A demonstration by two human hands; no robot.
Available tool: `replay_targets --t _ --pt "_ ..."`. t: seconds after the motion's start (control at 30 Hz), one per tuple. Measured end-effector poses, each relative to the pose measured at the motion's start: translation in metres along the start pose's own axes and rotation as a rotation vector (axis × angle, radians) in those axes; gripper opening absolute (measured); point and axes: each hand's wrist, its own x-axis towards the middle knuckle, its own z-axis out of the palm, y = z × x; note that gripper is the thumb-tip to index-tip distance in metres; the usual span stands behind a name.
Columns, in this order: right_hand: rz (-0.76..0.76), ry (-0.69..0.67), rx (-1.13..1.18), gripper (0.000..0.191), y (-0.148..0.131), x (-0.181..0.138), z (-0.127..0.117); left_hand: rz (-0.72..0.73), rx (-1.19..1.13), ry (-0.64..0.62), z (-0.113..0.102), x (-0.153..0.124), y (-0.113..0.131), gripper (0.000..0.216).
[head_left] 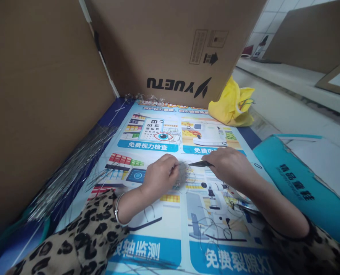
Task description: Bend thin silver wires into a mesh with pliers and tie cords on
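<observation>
My left hand [160, 175] is closed around a small tangle of thin grey wire [183, 172] in the middle of a printed poster [170, 225]. My right hand [230, 166] pinches dark tweezers [200, 164], whose tip points left into the tangle. Both wrists rest on the poster. A bangle sits on my left wrist, and leopard-print sleeves cover both forearms. Loose thin wires [216, 225] lie on the poster under my right forearm.
A long bundle of straight metal wires [69, 168] lies along the left cardboard wall [38, 107]. A cardboard box [172, 46] stands at the back. A yellow bag [233, 105] sits at its right corner. A teal package [301, 187] lies at right.
</observation>
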Motion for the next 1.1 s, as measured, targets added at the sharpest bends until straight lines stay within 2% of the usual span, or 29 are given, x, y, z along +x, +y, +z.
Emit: replay_targets --t 0.17,0.37,0.63,0.9,1.1 --pt "0.141 -0.114 0.056 0.019 -0.007 0.001 -0.001 0.017 0.053 0.005 0.0 -0.001 0.001 0.012" --pt "0.237 -0.197 0.075 0.027 -0.011 0.001 -0.001 0.016 0.079 0.0 0.001 -0.002 0.003 0.012" --pt "0.176 -0.156 0.006 0.018 -0.014 -0.001 -0.011 0.023 0.014 0.003 0.002 -0.003 0.0 0.011" --pt "0.123 -0.147 -0.014 0.019 -0.013 -0.003 -0.006 -0.031 -0.107 -0.057 0.002 -0.006 -0.002 0.015" --pt "0.139 -0.173 -0.023 0.022 -0.012 -0.001 -0.003 -0.111 -0.259 -0.085 0.006 -0.005 -0.008 0.022"
